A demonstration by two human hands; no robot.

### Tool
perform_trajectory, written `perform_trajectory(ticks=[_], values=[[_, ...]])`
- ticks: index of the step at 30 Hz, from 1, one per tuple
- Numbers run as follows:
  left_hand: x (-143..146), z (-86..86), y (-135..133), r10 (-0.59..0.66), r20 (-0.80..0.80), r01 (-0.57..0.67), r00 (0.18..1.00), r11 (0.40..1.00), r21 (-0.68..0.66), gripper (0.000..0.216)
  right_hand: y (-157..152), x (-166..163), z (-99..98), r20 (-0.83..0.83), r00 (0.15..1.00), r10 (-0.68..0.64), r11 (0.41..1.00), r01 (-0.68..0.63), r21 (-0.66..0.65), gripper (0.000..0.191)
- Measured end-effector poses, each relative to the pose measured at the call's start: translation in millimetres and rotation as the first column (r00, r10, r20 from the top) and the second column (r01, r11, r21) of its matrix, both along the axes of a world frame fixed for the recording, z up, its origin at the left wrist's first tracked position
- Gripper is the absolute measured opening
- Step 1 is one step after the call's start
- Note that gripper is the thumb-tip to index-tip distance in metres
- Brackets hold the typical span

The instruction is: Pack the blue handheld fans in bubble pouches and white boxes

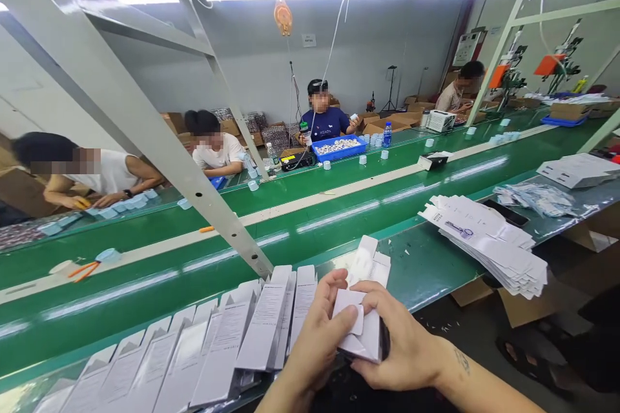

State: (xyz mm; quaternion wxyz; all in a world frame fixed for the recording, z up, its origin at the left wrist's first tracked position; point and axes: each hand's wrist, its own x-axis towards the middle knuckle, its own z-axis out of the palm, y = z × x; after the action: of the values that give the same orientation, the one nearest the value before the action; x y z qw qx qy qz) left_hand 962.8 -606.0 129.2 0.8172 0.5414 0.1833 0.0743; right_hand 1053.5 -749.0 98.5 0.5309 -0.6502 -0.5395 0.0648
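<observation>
Both my hands hold a small white cardboard box (361, 329) near the bottom middle of the view. My left hand (320, 329) grips its left side, thumb pressed on a white end flap. My right hand (404, 345) wraps around its right side from below. A row of folded white boxes (194, 352) with printed text leans on the workbench edge to the left of my hands. Another white flat carton (371, 261) lies just beyond my fingers.
A fanned stack of flat white cartons (489, 245) lies to the right on the green bench (421, 264). A green conveyor belt (310, 206) runs across, with small caps and a blue tray (339, 148). Several people work on its far side. A slanted metal strut (159, 135) crosses the left.
</observation>
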Motion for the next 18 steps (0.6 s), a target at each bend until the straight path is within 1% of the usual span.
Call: perform_trajectory(ticks=[1, 2, 3, 5, 7, 9, 13, 15, 18], values=[[0.7, 1.8, -1.8, -0.041, -0.015, 0.040, 0.999, 0.998, -0.039, 0.061, -2.0, -0.8, 1.4, -0.039, 0.999, -0.018, 1.000, 0.018, -0.015, 0.073], [0.5, 3.5, -4.4, -0.062, -0.035, 0.059, 0.997, 0.996, -0.073, 0.063, -3.9, -1.4, 2.5, -0.079, 0.997, -0.027, 0.998, 0.023, -0.051, 0.079], [-0.5, 5.2, -7.7, -0.055, -0.055, 0.049, 0.997, 0.994, -0.102, 0.062, -5.3, -1.6, 3.6, -0.110, 0.994, -0.023, 0.996, 0.013, -0.091, 0.085], [-3.6, 8.3, -15.1, 0.032, -0.090, -0.044, 0.995, 0.990, -0.136, 0.055, -6.7, -0.5, 5.1, -0.131, 0.991, 0.021, 0.989, -0.040, -0.141, 0.091], [-6.3, 11.3, -21.8, 0.127, -0.114, -0.141, 0.985, 0.981, -0.130, 0.050, -6.4, 2.5, 4.9, -0.104, 0.990, 0.092, 0.986, -0.105, -0.129, 0.089], [-7.9, 13.9, -26.3, 0.174, -0.129, -0.188, 0.976, 0.977, -0.103, 0.048, -5.4, 6.6, 2.8, -0.063, 0.988, 0.142, 0.984, -0.148, -0.100, 0.090], [-10.0, 16.9, -29.6, 0.182, -0.121, -0.195, 0.976, 0.975, -0.106, 0.046, -5.1, 14.6, -0.6, -0.036, 0.982, 0.188, 0.976, -0.191, -0.105, 0.094], [-11.1, 16.9, -30.1, 0.175, -0.120, -0.188, 0.977, 0.976, -0.107, 0.046, -5.1, 18.0, 1.6, -0.040, 0.979, 0.202, 0.973, -0.205, -0.102, 0.096], [-10.1, 14.9, -30.0, 0.192, -0.093, -0.204, 0.977, 0.970, -0.129, 0.053, -3.9, 22.8, 8.7, -0.040, 0.970, 0.242, 0.967, -0.244, -0.067, 0.098]])
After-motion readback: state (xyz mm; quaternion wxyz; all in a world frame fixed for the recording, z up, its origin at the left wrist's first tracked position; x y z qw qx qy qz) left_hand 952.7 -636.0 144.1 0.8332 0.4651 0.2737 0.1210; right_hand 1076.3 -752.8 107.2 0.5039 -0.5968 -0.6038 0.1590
